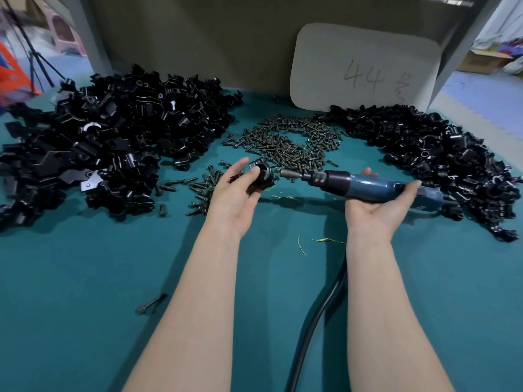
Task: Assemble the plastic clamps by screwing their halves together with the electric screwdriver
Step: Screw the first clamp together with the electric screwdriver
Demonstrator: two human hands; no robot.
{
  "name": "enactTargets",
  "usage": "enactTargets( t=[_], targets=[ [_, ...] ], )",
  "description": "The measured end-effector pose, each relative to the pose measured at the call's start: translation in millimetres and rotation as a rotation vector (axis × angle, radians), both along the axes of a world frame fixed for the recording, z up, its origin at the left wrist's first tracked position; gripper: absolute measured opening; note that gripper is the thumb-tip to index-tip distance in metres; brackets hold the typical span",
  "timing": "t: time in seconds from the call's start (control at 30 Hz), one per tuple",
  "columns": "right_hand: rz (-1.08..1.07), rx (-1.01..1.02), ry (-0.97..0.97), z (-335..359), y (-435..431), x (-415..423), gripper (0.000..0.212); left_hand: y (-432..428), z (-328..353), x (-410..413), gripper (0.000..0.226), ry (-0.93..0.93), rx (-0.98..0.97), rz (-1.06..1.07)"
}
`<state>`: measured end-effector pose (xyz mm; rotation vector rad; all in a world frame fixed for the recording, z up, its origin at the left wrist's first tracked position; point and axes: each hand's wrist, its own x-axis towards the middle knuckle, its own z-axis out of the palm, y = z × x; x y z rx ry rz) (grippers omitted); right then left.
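My left hand (236, 193) holds a black plastic clamp (261, 176) between thumb and fingers, palm up, above the teal table. My right hand (376, 203) grips the blue electric screwdriver (368, 185) from below, lying nearly level. Its bit tip (285, 174) points left and sits just right of the clamp, almost touching it. Whether a screw sits in the clamp I cannot tell.
A big heap of black clamp halves (107, 142) lies at the left, another heap (441, 157) at the right. Loose dark screws (288, 140) are spread between them. A grey card marked 44 (365, 69) leans at the back. The screwdriver's black cable (319, 312) runs toward me. One screw (151, 304) lies near.
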<state>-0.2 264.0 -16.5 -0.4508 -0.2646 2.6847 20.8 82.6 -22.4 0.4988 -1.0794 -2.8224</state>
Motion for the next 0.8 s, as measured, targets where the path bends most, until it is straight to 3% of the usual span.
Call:
enactTargets(
  t=[0.57,0.8],
  targets=[
    [0.006,0.105,-0.054,1.4,-3.8,-2.6,0.034,2.3,-2.8,-0.7,0.012,-0.027,-0.318,0.023],
    [0.003,0.137,-0.074,0.6,-1.6,-1.2,0.032,1.3,-3.5,0.1,0.012,-0.002,-0.349,0.046]
  ],
)
